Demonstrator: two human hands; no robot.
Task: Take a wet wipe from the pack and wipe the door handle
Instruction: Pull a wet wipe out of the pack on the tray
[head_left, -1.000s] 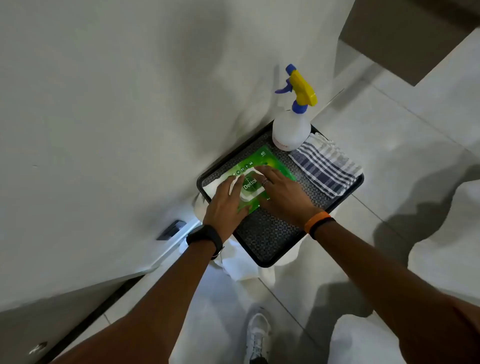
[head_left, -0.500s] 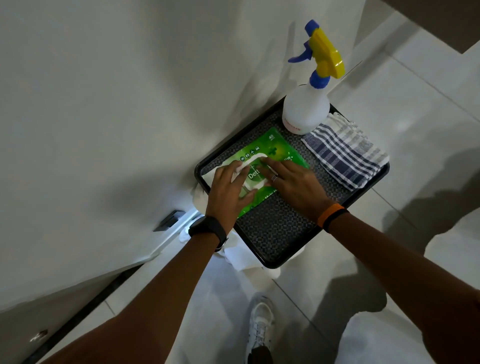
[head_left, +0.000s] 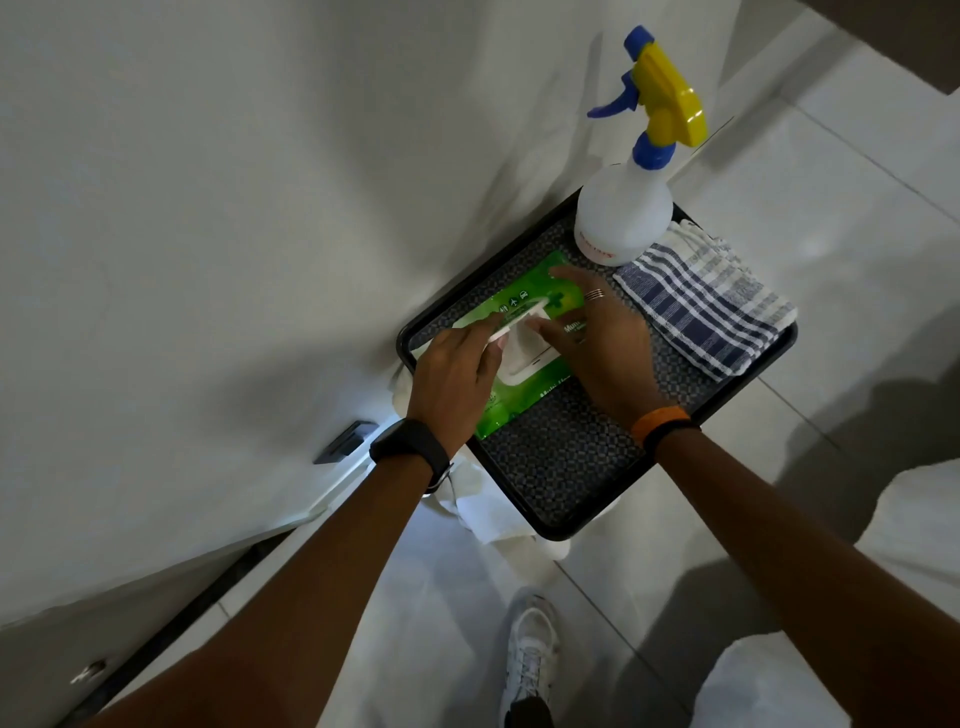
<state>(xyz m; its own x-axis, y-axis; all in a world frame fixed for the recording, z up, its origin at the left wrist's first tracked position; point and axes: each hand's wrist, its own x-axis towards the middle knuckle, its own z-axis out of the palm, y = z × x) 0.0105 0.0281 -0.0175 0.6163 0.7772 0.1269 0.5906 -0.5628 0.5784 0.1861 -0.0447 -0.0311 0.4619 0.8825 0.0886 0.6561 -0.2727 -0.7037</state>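
A green pack of wet wipes (head_left: 540, 296) lies flat on a black tray (head_left: 566, 467). Its white lid (head_left: 519, 317) stands lifted, and my left hand (head_left: 452, 384) pinches the lid's edge. My right hand (head_left: 608, 348) lies flat on the pack, its fingers at the white opening (head_left: 524, 353). I cannot tell whether a wipe is between its fingertips. No door handle shows in this view.
A white spray bottle (head_left: 623, 218) with a yellow and blue trigger stands at the tray's far corner, beside a folded blue-checked cloth (head_left: 701, 306). A white wall (head_left: 208, 208) runs along the left. A white cloth (head_left: 488, 509) hangs under the tray. My shoe (head_left: 530, 654) is on the tiled floor.
My left hand has lifted the pack's white lid, which was shut before. My right hand's fingers have moved to the opening. The camera has come closer to the tray.
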